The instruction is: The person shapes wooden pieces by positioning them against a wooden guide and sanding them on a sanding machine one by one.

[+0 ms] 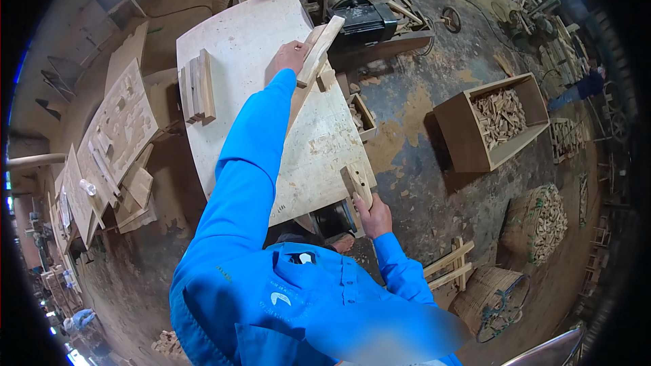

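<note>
My left arm reaches across a pale worktable (325,156). At its far end my left hand (290,56) is closed at the edge of a brownish wooden board (296,104); the arm and hand hide part of it. A lighter wooden strip (324,47) lies slantwise against this board, its tip jutting past the table's edge beside a black motor (363,22). At the table's near right corner, my right hand (375,217) grips a short wooden piece (359,188) with small dark holes. Several wooden pieces (197,86) stand side by side on the table's left.
A large wooden bin (461,137) of offcuts stands on the floor to the right. Woven baskets (522,227) and a small wooden frame (451,264) are nearer. Boards (119,122) lean at the left. Beside the table's right edge sits a small box (366,122). A person (583,88) is far right.
</note>
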`<action>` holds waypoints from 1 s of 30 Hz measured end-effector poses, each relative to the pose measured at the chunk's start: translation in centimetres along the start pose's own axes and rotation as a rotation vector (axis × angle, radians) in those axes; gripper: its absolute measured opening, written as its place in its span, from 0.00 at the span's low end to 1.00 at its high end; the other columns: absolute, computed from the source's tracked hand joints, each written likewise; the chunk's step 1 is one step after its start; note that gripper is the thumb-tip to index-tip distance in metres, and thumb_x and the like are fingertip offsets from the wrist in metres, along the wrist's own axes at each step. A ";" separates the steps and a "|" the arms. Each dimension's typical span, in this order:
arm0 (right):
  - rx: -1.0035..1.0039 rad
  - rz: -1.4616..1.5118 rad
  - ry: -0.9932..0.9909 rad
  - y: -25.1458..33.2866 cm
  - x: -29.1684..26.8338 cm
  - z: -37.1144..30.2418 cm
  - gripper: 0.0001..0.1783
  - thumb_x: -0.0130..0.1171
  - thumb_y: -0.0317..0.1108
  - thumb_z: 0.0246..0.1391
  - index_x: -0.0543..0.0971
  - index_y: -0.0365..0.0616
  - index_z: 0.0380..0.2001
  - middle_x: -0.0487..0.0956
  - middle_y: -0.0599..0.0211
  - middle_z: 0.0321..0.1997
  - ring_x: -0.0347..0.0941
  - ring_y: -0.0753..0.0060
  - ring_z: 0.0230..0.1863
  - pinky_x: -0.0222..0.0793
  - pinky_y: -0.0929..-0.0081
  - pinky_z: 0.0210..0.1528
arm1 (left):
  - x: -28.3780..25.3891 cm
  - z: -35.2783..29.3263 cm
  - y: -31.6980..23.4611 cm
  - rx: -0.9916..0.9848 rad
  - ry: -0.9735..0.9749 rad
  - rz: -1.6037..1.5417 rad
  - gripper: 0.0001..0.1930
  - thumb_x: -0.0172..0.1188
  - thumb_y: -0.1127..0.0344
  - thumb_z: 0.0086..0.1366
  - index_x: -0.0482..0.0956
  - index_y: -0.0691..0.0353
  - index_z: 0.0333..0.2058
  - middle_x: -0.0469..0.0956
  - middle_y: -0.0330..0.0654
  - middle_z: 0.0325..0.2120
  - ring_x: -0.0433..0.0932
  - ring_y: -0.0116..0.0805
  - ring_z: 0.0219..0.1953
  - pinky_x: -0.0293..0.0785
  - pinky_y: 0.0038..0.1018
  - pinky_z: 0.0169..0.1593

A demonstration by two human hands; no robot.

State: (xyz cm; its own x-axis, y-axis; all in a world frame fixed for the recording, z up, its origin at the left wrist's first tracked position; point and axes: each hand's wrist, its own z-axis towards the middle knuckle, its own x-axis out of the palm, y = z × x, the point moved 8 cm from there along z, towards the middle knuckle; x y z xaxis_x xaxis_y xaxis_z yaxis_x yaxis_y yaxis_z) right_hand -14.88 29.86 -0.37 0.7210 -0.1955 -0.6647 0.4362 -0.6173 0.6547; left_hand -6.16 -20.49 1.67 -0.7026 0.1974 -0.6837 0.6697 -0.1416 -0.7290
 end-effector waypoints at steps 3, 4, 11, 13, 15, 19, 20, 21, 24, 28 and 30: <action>-0.011 -0.024 -0.008 1.4 0.0 1.4 0.31 0.59 0.59 0.66 0.79 0.35 0.39 0.84 0.37 0.34 0.82 0.32 0.41 0.75 0.45 0.43 | -0.1 2.3 0.9 0.028 -0.071 0.037 0.18 0.64 0.49 0.69 0.88 0.53 0.48 0.87 0.49 0.45 0.85 0.48 0.47 0.78 0.41 0.53; -0.017 -0.033 -0.007 1.9 0.0 1.9 0.31 0.59 0.59 0.66 0.79 0.35 0.39 0.84 0.37 0.34 0.82 0.32 0.41 0.75 0.45 0.43 | -0.2 3.2 1.4 0.022 -0.077 0.030 0.18 0.64 0.49 0.69 0.88 0.53 0.48 0.87 0.49 0.45 0.85 0.48 0.47 0.78 0.41 0.53; 0.030 0.027 0.003 4.7 -0.2 4.2 0.31 0.59 0.59 0.65 0.79 0.34 0.36 0.83 0.38 0.33 0.82 0.34 0.39 0.74 0.48 0.41 | -0.7 5.3 0.7 0.001 -0.093 0.029 0.18 0.62 0.47 0.69 0.88 0.50 0.48 0.84 0.49 0.50 0.81 0.51 0.54 0.75 0.42 0.59; 0.054 0.033 0.012 5.1 -0.2 4.5 0.31 0.59 0.59 0.65 0.79 0.34 0.36 0.83 0.38 0.33 0.82 0.34 0.38 0.74 0.48 0.41 | -1.0 5.5 0.4 -0.004 -0.090 0.033 0.18 0.62 0.47 0.69 0.88 0.50 0.48 0.83 0.50 0.51 0.80 0.51 0.56 0.74 0.42 0.60; 0.096 0.039 0.011 5.6 -0.4 4.4 0.31 0.59 0.59 0.65 0.80 0.35 0.37 0.83 0.38 0.32 0.82 0.36 0.38 0.73 0.48 0.41 | -1.0 5.1 -0.3 -0.047 -0.033 0.057 0.17 0.61 0.48 0.70 0.88 0.49 0.49 0.81 0.51 0.53 0.78 0.51 0.58 0.73 0.41 0.62; 0.064 0.024 -0.029 5.3 -0.5 4.1 0.31 0.59 0.59 0.65 0.80 0.35 0.37 0.83 0.38 0.32 0.82 0.36 0.38 0.73 0.48 0.41 | -0.2 6.4 0.9 0.024 -0.060 0.053 0.18 0.61 0.48 0.70 0.88 0.50 0.48 0.82 0.53 0.52 0.79 0.52 0.57 0.74 0.42 0.61; 0.030 0.016 -0.052 5.4 -0.8 4.1 0.32 0.59 0.61 0.65 0.80 0.36 0.36 0.83 0.44 0.29 0.83 0.40 0.35 0.75 0.50 0.40 | 0.0 6.4 1.0 0.032 -0.062 0.042 0.18 0.61 0.48 0.70 0.88 0.50 0.48 0.83 0.53 0.51 0.80 0.52 0.56 0.74 0.43 0.60; -0.005 0.009 -0.076 5.4 -1.0 3.9 0.33 0.59 0.63 0.64 0.81 0.37 0.36 0.84 0.49 0.26 0.84 0.44 0.32 0.76 0.51 0.39 | 0.2 6.3 1.0 0.040 -0.064 0.032 0.18 0.61 0.48 0.70 0.88 0.51 0.49 0.83 0.53 0.51 0.80 0.53 0.55 0.75 0.43 0.60; -0.003 0.038 -0.055 4.9 -1.2 3.0 0.32 0.59 0.63 0.64 0.80 0.37 0.35 0.84 0.49 0.26 0.84 0.44 0.32 0.76 0.51 0.38 | 0.3 5.9 1.6 0.056 -0.045 0.023 0.19 0.60 0.48 0.70 0.88 0.52 0.50 0.84 0.53 0.50 0.81 0.54 0.54 0.76 0.44 0.58; -0.001 0.020 -0.047 3.0 -1.1 1.7 0.31 0.59 0.61 0.64 0.79 0.37 0.35 0.84 0.46 0.28 0.83 0.39 0.34 0.74 0.48 0.38 | 0.1 3.1 0.9 0.058 -0.076 0.062 0.20 0.59 0.47 0.71 0.87 0.51 0.51 0.84 0.53 0.50 0.81 0.54 0.55 0.76 0.45 0.59; -0.001 0.007 -0.071 1.6 -1.1 0.8 0.31 0.59 0.61 0.64 0.79 0.37 0.35 0.84 0.44 0.29 0.83 0.37 0.36 0.74 0.46 0.39 | 0.6 0.8 -0.3 0.001 0.037 0.079 0.21 0.57 0.46 0.72 0.86 0.49 0.55 0.82 0.52 0.53 0.80 0.52 0.57 0.75 0.44 0.61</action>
State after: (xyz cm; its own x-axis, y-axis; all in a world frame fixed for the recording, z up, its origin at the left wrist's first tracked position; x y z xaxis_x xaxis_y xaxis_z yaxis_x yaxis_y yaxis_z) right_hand -15.42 28.48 1.15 0.6842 -0.2537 -0.6838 0.4315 -0.6150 0.6599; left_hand -6.94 -21.08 1.48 -0.6381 0.2218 -0.7373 0.7223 -0.1593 -0.6730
